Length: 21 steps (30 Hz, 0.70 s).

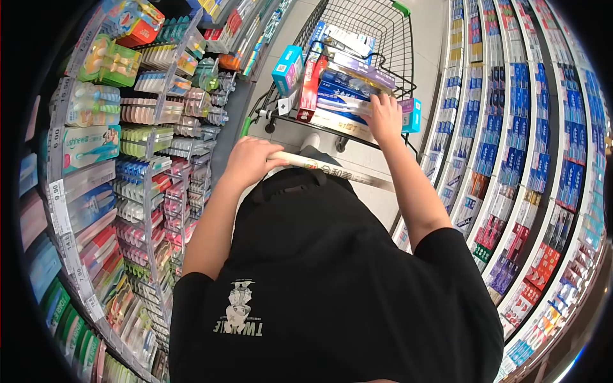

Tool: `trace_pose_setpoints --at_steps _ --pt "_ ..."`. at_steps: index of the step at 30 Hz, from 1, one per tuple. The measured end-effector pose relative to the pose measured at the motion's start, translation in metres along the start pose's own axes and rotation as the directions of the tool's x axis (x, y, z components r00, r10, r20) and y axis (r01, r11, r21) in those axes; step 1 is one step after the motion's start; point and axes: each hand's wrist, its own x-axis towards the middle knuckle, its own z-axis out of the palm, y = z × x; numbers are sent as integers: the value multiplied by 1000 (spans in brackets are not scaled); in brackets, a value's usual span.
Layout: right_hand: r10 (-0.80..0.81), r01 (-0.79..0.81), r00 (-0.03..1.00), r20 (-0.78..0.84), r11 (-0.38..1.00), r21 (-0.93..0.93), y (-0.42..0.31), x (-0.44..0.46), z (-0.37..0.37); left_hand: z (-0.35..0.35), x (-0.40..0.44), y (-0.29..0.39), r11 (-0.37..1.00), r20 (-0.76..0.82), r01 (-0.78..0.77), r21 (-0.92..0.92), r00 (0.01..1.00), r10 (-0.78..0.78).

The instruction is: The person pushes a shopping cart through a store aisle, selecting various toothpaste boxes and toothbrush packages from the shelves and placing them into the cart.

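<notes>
My left hand [251, 161] is closed over the left end of the shopping cart handle [306, 161], a pale bar with printed characters. Reaching past the handle, my right hand [385, 120] is at the near side of the cart basket. Its fingers are bent over the right end of a blue and white toothpaste box [345, 104], and the fingertips are partly hidden. Around that box lie a red box [311, 88], a purple and white box [363, 69] and a cream-coloured box [341, 122]. More packages lie deeper in the wire basket [389, 25].
Toothbrush packs hang on a rack [148, 115] along the left side. Long shelves [511, 140] of toothpaste boxes curve down the right. Teal boxes [288, 69] sit at the cart's left edge, with another teal and purple box [412, 115] at its right.
</notes>
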Motion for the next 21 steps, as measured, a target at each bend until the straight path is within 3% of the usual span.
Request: trace_pose_setpoints --at_steps 1,4,5,9,12,13,16,19,21 --pt "-10 13 998 64 998 -56 9 0 6 1 -2 0 1000 -2 -3 -2 1000 3" --pt "-38 35 991 132 999 21 27 3 7 2 -7 3 999 0 14 -28 1000 -14" --pt "-79 76 994 74 996 48 35 1 11 3 -8 3 1000 -11 11 -26 1000 -12" --pt "35 -45 998 47 973 226 49 -4 -35 8 -11 3 999 -35 14 -47 999 -15" --pt "192 -196 980 59 847 495 50 -7 -85 6 -11 7 994 -20 45 -104 999 -47" --pt "231 -228 971 57 831 508 48 -8 -99 3 -10 8 991 -12 58 -124 998 -60" --pt "150 -290 957 250 419 861 39 -15 -126 -10 -3 26 882 -130 97 -460 976 -175" --pt "111 -218 974 198 703 677 21 -15 -142 -23 2 30 912 -190 44 -407 973 -132" --pt "112 -233 965 238 789 569 21 -11 -128 -21 4 28 903 -102 120 -412 979 -176"
